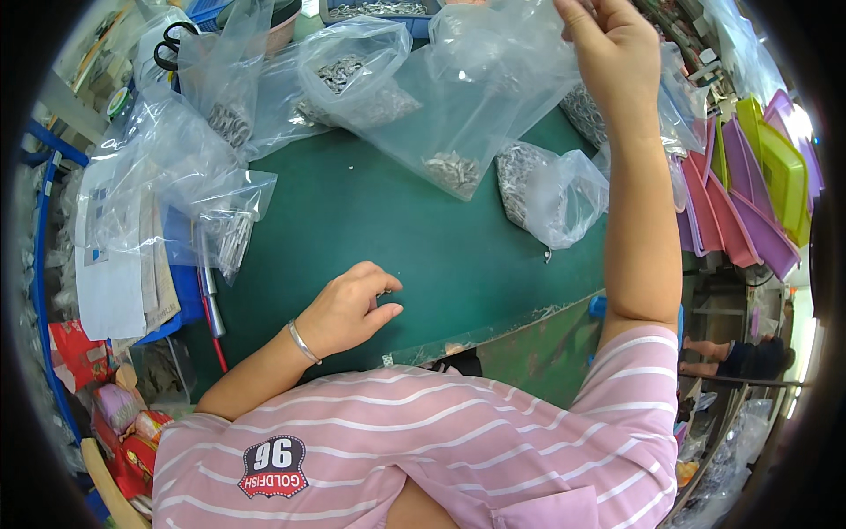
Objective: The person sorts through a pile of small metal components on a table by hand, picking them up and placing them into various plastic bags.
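Observation:
My right hand [617,44] is raised at the top of the view, pinching the rim of a clear plastic bag [476,97] that hangs down over the green table mat [370,220]. A small heap of little metal parts sits in the bag's lower corner. My left hand [348,309] rests on the mat near the front edge, fingers curled around something small that I cannot make out. A thin bracelet is on that wrist.
Several clear bags [361,75] of small metal parts lie across the back and left, another bag [551,189] to the right. Scissors [172,44] at top left. Papers [115,264] and a pen [211,309] on the left. Pink, purple and green trays [749,194] stacked at right.

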